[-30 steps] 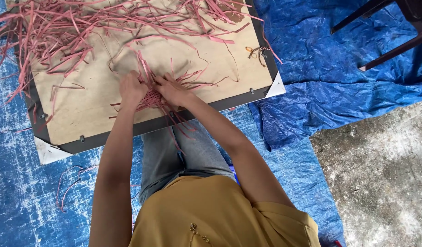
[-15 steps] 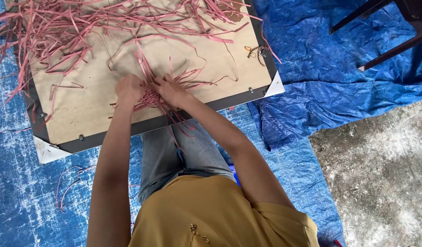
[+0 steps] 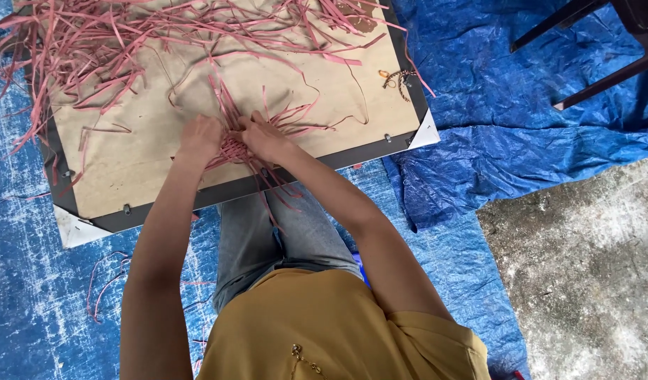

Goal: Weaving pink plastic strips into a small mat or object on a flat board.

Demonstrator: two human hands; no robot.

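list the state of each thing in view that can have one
left hand: pressed on the pink woven strip bundle
right hand: gripping that bundle
loose pink strips: scattered, tangled
flat brown board: lying flat
blue plastic tarp: crumpled

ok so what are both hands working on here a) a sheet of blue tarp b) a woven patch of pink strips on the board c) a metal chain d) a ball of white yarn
b: the left hand and right hand meet over a small woven patch of pink strips lying on the brown board, with loose pink strips scattered further up it.
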